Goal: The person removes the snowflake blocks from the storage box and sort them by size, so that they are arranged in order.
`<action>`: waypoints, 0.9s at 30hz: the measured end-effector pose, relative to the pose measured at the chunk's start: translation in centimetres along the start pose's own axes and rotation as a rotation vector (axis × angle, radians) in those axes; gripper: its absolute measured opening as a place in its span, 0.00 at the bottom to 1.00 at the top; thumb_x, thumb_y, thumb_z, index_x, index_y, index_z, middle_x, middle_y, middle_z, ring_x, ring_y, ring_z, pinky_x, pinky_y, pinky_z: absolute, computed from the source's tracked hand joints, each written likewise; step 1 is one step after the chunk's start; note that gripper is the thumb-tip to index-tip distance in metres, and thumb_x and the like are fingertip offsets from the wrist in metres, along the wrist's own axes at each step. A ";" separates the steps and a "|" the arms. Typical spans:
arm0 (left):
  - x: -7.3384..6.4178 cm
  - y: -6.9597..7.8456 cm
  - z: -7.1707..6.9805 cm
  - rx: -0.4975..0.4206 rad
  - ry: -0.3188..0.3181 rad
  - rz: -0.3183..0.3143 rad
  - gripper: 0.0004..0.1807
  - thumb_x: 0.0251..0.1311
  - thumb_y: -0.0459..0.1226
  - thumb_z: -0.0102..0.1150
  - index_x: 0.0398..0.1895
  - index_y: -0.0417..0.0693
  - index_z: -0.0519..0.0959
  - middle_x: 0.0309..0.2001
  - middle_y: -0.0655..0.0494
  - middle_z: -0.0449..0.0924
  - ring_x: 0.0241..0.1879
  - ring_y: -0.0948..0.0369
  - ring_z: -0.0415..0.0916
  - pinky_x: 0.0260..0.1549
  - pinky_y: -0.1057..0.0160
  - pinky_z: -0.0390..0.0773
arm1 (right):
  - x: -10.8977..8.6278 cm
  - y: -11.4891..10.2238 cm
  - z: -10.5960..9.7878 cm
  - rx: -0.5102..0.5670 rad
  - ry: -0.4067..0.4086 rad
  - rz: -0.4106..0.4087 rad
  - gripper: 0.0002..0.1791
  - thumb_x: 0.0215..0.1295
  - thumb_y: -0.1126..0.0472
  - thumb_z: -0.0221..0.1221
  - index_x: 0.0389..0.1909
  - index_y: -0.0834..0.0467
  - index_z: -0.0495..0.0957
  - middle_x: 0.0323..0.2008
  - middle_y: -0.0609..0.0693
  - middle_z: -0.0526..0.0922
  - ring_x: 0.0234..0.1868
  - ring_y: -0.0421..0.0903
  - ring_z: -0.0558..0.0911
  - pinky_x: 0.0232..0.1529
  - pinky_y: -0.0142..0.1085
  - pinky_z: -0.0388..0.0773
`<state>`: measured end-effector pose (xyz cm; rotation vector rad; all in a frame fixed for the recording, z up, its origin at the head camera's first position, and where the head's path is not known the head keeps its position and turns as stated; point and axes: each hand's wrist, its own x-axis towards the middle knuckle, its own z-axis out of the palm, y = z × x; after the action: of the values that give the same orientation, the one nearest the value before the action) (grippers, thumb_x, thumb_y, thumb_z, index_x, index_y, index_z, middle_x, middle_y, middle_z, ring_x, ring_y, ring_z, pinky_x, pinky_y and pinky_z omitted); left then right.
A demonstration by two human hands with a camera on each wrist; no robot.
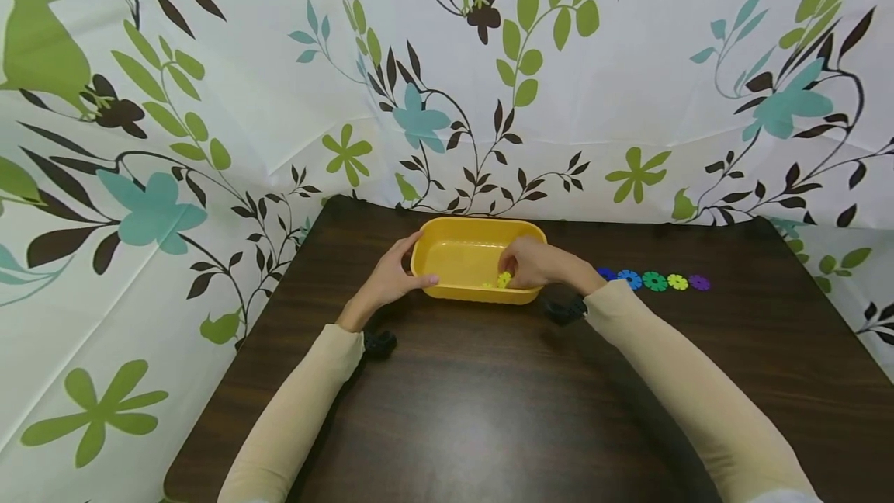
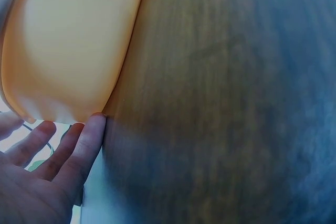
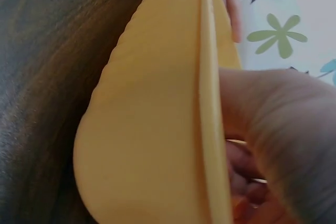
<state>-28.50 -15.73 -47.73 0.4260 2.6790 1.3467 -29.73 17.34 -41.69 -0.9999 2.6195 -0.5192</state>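
A yellow plastic tray (image 1: 475,295) sits toward the back of the dark wooden table. My left hand (image 1: 387,282) holds its left end, thumb at the front rim and fingers against the outer wall. In the left wrist view, the fingertips touch the tray's (image 2: 73,51) end. Reaching over the right end, my right hand (image 1: 538,262) has curled fingers inside the tray, pinching a small yellow flower-shaped disc (image 1: 504,279). A second yellow bit (image 1: 486,286) shows on the tray floor. The tray's wall (image 3: 152,103) hides part of the right fingers in the right wrist view.
Right of the tray, a row of flower-shaped discs lies on the table: dark blue (image 1: 606,274), light blue (image 1: 629,279), green (image 1: 654,281), yellow (image 1: 677,282) and purple (image 1: 699,282). A patterned curtain (image 1: 594,138) hangs behind the table (image 1: 475,394).
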 end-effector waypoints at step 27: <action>0.0 -0.3 0.1 0.006 -0.004 -0.004 0.61 0.57 0.58 0.81 0.89 0.59 0.56 0.81 0.44 0.64 0.69 0.45 0.70 0.68 0.43 0.76 | -8.5 3.9 2.1 0.227 0.828 0.208 0.17 0.61 0.63 0.79 0.49 0.64 0.91 0.44 0.61 0.89 0.43 0.56 0.84 0.44 0.26 0.76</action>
<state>-28.56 -15.84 -47.99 0.4226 2.6799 1.3355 -25.08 25.34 -44.11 -0.4761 3.1804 -1.3758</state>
